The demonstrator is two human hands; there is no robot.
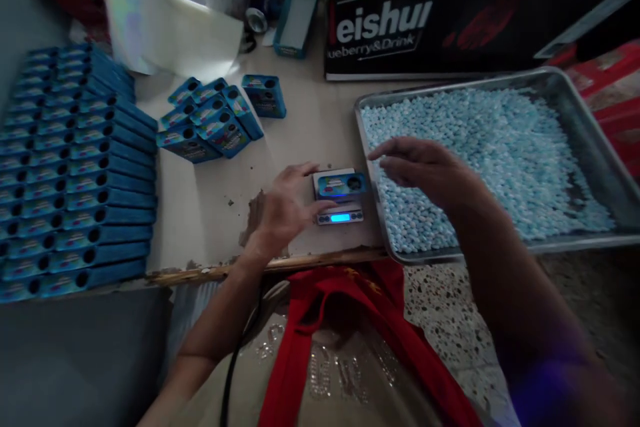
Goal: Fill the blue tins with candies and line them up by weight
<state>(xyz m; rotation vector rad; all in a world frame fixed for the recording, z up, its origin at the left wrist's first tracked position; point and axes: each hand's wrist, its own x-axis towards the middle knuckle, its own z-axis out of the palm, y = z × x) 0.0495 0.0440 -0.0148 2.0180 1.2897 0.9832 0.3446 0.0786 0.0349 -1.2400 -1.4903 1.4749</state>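
Note:
A small digital scale [324,218] with a lit blue display sits near the table's front edge. On its plate lies a small blue box [341,185] with a dark round hole at its right end. My left hand [287,208] is at the scale's left side, thumb and fingers apart around the box's left end. Over the left rim of a metal tray [376,203], my right hand [417,163] points toward the box with its fingers drawn together. Anything in those fingers is hidden. Small pale blue and white tablet-like pieces [475,147] fill most of the tray.
Stacked blue boxes [110,180] cover the table's left end. Several loose blue boxes [215,117] stand behind my left hand, near one separate box [265,95]. At the back are an open teal tray [297,20], a can [257,17] and a black printed carton [390,30].

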